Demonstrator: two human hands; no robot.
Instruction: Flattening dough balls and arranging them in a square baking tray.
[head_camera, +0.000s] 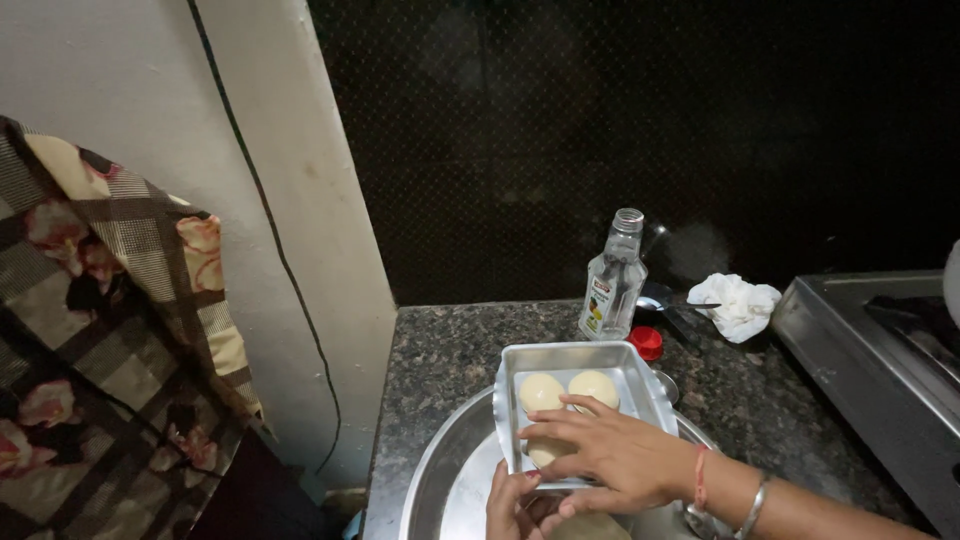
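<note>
A rectangular metal tray (620, 360) rests over a big round steel plate (445, 475) on the dark granite counter. Pale dough balls (594, 385) lie in the tray. My right hand (615, 455) reaches in from the right, fingers spread over a dough ball at the tray's near end, touching it. My left hand (512, 500) comes up from the bottom edge and grips the tray's near rim with the fingertips. More pale dough shows under my right hand on the plate.
An uncapped clear bottle (612, 280) stands behind the tray, its red cap (647, 342) beside it. A crumpled white cloth (738, 305) lies to the right. A steel stove (880, 360) fills the right edge. A patterned cloth (110, 330) hangs at left.
</note>
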